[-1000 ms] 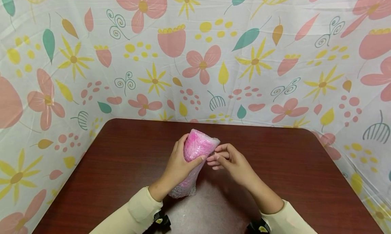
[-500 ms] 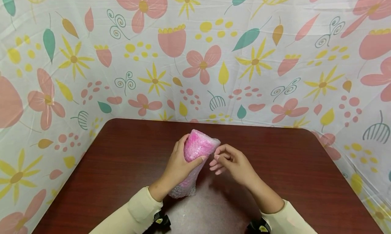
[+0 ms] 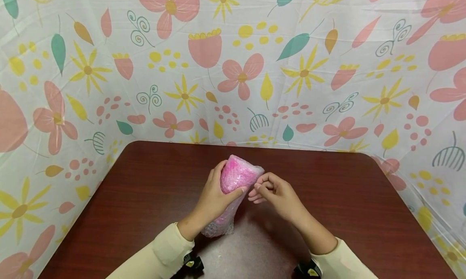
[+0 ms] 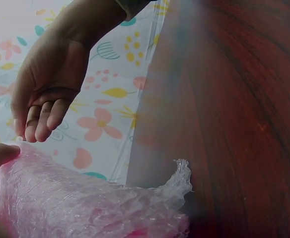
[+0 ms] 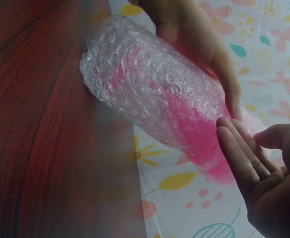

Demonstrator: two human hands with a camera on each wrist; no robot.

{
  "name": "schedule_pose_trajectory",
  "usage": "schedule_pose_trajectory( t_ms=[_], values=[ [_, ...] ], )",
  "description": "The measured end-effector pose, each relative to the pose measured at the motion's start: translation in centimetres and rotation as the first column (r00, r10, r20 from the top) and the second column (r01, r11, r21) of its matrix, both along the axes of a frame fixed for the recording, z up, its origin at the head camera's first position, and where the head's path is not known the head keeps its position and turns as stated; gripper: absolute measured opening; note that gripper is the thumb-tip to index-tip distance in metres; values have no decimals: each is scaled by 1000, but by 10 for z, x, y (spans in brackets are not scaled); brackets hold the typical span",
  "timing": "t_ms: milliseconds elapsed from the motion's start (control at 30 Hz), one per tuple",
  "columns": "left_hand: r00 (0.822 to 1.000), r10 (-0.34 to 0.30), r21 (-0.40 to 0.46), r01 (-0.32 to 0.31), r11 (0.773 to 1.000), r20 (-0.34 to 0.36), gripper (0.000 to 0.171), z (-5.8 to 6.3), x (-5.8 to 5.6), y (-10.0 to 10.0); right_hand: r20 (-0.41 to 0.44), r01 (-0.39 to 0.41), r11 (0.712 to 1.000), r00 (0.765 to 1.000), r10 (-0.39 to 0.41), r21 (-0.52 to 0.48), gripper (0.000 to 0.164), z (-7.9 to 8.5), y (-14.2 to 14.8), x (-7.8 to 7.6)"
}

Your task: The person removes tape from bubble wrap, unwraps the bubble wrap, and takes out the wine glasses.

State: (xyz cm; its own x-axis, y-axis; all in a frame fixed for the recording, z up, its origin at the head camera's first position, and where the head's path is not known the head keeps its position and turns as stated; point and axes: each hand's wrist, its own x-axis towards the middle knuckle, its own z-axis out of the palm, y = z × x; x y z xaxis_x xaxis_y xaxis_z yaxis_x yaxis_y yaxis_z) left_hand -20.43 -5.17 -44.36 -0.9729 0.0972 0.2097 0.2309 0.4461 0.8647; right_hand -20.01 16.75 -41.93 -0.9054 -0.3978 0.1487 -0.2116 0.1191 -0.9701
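Note:
A pink item in clear bubble wrap (image 3: 238,176) leans up from the table, its wide end raised toward the back right. The wrap hides what the item is. My left hand (image 3: 214,192) grips the bundle from the left, its thumb across the near face. At the raised corner, my right hand (image 3: 278,192) brings thumb and index finger together in a pinch at the wrap's edge. The other right fingers (image 5: 239,153) extend alongside the bundle in the right wrist view. A crinkled flap of wrap (image 4: 180,178) sticks out at the lower end in the left wrist view.
The dark reddish-brown table (image 3: 153,178) has rounded far corners. Floral cloth (image 3: 233,81) hangs behind it and along both sides. Black straps with small devices (image 3: 194,263) sit at the wrists, below pale sleeves (image 3: 156,246).
My right hand drew slightly away from the raised corner, and its lower fingers spread, then came closer together. The bundle shifted slightly right, still in my left hand.

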Motion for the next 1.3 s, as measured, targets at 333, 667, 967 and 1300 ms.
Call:
schedule_pose_trajectory(
  t_ms=[333,667,967,1300],
  values=[
    [999,-31,-26,32,999,22,101,2,-2,-1,-28,-36,999,999,36,-13,18,-2,0,0],
    [997,-77,17,77,997,21,94,2,-7,-6,-82,-71,997,994,70,-7,19,-4,3,-2],
    [1000,-23,27,23,999,20,96,1,-7,-6,-22,37,995,999,-35,95,18,0,4,-3],
    [1000,9,10,-9,1000,-1,96,0,-7,-4,26,6,999,1000,-7,32,27,0,4,-3]
  ],
)
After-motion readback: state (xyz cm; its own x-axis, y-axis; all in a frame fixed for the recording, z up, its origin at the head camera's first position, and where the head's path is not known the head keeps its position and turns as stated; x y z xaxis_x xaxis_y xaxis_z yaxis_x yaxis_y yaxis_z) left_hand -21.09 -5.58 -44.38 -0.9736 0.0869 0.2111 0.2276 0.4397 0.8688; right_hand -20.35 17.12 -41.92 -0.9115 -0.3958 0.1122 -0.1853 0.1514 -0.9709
